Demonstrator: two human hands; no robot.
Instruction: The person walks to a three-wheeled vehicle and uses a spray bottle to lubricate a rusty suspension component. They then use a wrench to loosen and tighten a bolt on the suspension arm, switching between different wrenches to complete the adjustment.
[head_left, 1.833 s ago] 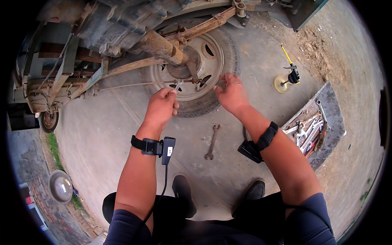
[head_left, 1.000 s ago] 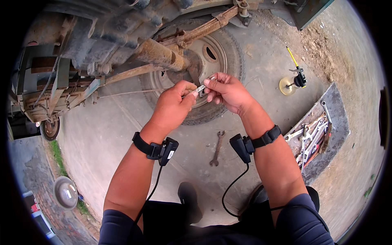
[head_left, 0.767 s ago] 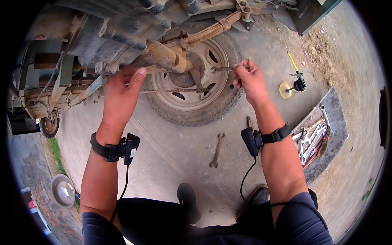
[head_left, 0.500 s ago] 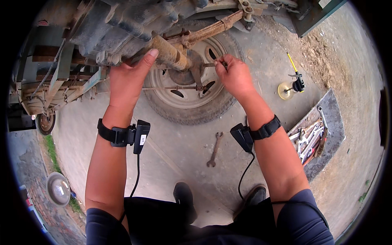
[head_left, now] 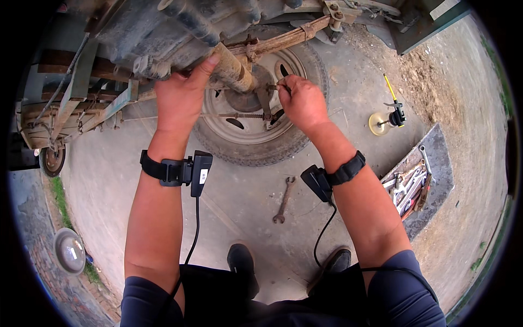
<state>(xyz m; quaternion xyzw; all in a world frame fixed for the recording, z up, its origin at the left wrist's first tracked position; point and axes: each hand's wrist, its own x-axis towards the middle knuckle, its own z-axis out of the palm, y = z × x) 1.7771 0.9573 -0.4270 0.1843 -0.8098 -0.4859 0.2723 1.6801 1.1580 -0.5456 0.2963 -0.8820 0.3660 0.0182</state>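
Note:
My left hand [head_left: 181,95] reaches up to the dirty metal housing [head_left: 133,38] under the vehicle, its thumb against the tubular axle part [head_left: 237,73] and its other fingers curled out of sight beneath. My right hand [head_left: 302,98] is closed on a small wrench [head_left: 273,87], mostly hidden by the fingers, at the upper part of a metal arm [head_left: 264,103] on the hub. Behind both hands is the wheel [head_left: 245,152] with a pale, dirty rim. A thin threaded rod [head_left: 223,115] crosses it to the arm's lower end.
A loose open-ended wrench [head_left: 283,201] lies on the concrete [head_left: 223,207] below the wheel. At the right are an oil can [head_left: 380,124] with a yellow spout and a metal tray [head_left: 438,185] of tools. A round metal basin [head_left: 70,250] lies at the lower left.
My hands met on the wrench, then parted: the left went up-left to the housing, the right took the wrench rightward and has since moved left and up to the hub arm.

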